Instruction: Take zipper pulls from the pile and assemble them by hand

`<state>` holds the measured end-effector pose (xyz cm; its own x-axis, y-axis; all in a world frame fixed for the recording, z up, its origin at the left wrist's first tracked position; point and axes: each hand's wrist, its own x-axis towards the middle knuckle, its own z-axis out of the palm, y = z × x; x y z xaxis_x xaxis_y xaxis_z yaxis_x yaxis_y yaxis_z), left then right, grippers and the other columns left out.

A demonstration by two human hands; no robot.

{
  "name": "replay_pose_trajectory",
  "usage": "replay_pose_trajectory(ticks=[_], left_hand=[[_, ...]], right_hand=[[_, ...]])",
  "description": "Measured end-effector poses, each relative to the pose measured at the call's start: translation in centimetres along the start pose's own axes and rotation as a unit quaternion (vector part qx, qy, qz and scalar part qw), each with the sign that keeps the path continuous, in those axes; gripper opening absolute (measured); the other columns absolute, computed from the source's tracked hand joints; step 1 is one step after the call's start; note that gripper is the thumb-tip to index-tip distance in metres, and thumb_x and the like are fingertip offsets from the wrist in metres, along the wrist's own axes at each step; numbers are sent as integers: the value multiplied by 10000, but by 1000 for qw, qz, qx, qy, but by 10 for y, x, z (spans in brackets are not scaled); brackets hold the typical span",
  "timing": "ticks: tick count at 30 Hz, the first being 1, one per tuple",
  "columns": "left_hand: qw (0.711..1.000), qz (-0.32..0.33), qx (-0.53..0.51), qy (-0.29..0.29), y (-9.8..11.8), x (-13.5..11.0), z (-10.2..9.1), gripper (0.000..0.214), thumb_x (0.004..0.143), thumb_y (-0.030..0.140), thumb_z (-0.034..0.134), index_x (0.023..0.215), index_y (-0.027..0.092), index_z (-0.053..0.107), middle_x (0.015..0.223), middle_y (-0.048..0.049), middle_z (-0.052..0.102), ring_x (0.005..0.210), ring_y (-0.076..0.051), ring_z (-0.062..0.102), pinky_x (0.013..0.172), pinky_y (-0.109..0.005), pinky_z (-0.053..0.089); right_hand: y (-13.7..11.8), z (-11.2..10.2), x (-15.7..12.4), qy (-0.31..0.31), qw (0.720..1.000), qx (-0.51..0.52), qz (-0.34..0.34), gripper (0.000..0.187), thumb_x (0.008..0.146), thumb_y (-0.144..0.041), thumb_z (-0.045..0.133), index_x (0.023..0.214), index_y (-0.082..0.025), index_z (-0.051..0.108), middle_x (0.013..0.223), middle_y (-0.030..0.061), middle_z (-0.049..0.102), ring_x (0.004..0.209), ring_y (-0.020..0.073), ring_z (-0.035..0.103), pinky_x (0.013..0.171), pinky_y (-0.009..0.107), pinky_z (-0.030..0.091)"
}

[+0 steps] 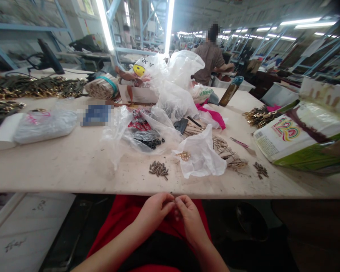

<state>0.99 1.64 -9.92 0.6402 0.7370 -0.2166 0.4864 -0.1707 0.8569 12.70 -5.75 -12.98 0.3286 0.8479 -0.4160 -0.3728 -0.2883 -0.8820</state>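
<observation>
Hands meet below the near edge of the desk [73, 166], over a lap covered in red cloth [124, 219]; the left hand [155, 209] and the right hand [188, 215] are brought together fingertip to fingertip, pinched on something too small to make out, so what they grip cannot be told; both sit well below the desk top, not touching it.

Nearest to them on the desk lies a small pile of dark metal pieces [159, 169], just in from the edge; to its right a crumpled white plastic bag [201, 156] with a gold-coloured fitting [184, 155] at its left side; beyond the bag a spread of pale metal parts [229, 155] and a second small dark pile [261, 169] further right; a thin pink-handled tool [241, 144] lies near that pile.

Further back, clear plastic bags [147, 128] hold black parts; a pink cloth [212, 115] shows beside them; a brown bottle with a teal cap [230, 91] stands tilted behind; a printed carton [303, 132] lies on its side at the right edge; a sealed plastic packet [44, 124] rests at the left, with heaps of brassy hardware [36, 87] behind it.

Another person in a brown shirt [211, 60] is at work at a far desk, back turned.
</observation>
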Motion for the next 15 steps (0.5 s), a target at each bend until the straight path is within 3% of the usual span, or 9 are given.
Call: replay_pose_trajectory(ticks=[6,11,15], left_hand=[[998,-39,-51,22,-5,3,7,130,770,229,504,808,144,595,764,-31,647,698,-169,576,647,-266,434],[996,-26,-74,34,-11,5,12,187,764,208,482,898,132,587,779,-42,645,702,-169,583,660,-270,458],[996,-21,-78,37,-8,4,9,239,751,187,478,940,127,610,815,-62,661,746,-185,596,723,-303,463]], right_hand=[[4,2,2,7,1000,-5,8,291,772,-428,565,720,-162,459,532,-65,443,460,44,374,444,181,291],[10,3,4,9,1000,17,11,305,761,-438,577,728,-159,461,540,-70,438,460,34,372,433,164,297],[7,2,4,29,996,87,16,308,734,-430,622,767,-158,482,611,-53,508,527,37,448,480,150,380]])
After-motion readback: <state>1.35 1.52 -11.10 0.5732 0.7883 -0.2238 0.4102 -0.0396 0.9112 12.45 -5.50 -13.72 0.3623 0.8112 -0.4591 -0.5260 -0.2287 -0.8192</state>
